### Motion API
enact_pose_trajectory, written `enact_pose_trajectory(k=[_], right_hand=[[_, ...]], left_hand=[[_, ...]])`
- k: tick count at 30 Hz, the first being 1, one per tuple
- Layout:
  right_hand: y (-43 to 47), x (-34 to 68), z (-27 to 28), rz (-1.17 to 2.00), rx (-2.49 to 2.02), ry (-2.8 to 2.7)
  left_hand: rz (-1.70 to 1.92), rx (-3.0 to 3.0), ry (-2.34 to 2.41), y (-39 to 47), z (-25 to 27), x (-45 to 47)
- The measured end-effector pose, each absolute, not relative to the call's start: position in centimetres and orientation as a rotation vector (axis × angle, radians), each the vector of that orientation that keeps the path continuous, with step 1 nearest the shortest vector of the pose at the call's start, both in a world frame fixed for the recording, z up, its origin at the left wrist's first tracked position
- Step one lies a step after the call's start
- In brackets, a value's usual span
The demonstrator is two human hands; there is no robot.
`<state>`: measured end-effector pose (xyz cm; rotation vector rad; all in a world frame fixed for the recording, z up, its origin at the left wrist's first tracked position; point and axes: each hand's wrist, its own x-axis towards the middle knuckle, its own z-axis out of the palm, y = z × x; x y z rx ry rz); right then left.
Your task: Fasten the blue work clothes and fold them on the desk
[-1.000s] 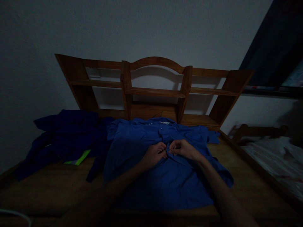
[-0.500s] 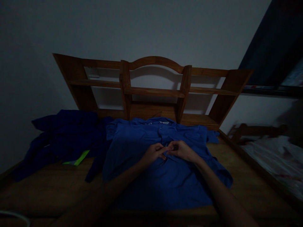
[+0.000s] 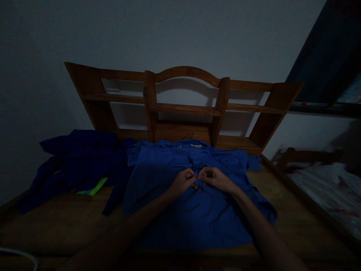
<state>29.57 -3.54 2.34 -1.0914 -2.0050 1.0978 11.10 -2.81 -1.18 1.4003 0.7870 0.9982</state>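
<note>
A blue shirt (image 3: 163,210) lies spread face up on the wooden desk, its collar toward the back. My left hand (image 3: 183,180) pinches the left side of the shirt's front opening near the middle of the chest. Close beside it, my right hand (image 3: 216,178) pinches the other side of the opening with thumb and forefinger. The cloth is bunched between the two hands. Any button under the fingertips is too small and dark to make out.
A crumpled dark blue garment (image 3: 81,162) with a neon yellow-green strip (image 3: 98,186) lies at the left. Behind the shirt stands a wooden shelf (image 3: 184,109). Part of a white curved object (image 3: 19,253) shows at the lower left. White sheeting (image 3: 329,188) lies beyond the desk's right edge.
My fingertips have drawn slightly apart; the left hand has shifted a little to the left. Both still grip the shirt front, and the view has moved slightly.
</note>
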Motion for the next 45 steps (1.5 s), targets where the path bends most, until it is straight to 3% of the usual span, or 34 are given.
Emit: enact_pose_trajectory(k=[29,45], right_hand=[[-3.5,29.3,2.0,0.880,-1.102,-2.077],[-3.9,28.9,2.5,0.701,-1.122,-2.059]], left_hand=[[0.889,0.862,0.831,-2.4,-1.2,10.5],[1.091,1.481,0.827,-2.6,-0.6,10.4]])
